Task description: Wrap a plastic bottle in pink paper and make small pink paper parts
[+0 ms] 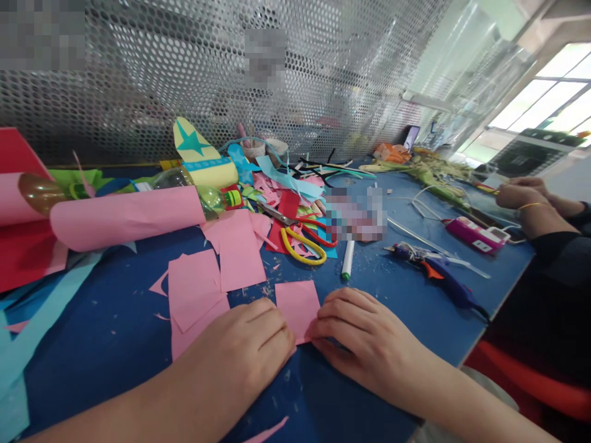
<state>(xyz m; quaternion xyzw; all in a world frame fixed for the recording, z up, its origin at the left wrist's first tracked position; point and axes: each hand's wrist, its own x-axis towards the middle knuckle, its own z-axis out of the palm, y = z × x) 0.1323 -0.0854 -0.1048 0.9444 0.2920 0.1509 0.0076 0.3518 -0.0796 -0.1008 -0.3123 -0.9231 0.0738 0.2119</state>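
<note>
A small pink paper rectangle (pixel 298 307) lies on the blue table between my hands. My left hand (pixel 252 344) is closed at its left lower edge, with the fingertips tucked under and partly hidden. On the other side, my right hand (pixel 362 341) pinches the right edge, thumb below and fingers above. More pink paper pieces (pixel 194 286) lie beside and behind my left hand, some overlapping. Beyond the rectangle are scissors (pixel 305 246) with one yellow and one red handle loop. A white marker with a green end (pixel 348 261) lies behind my right hand.
Pink paper wraps a plastic bottle (pixel 129 215) at left. A blue glue gun (pixel 438 277) and a magenta power strip (pixel 478 235) lie at right. Paper scraps (pixel 272 187) pile up before a perforated metal panel (pixel 194 67). Another person's hands (pixel 526 197) are at far right.
</note>
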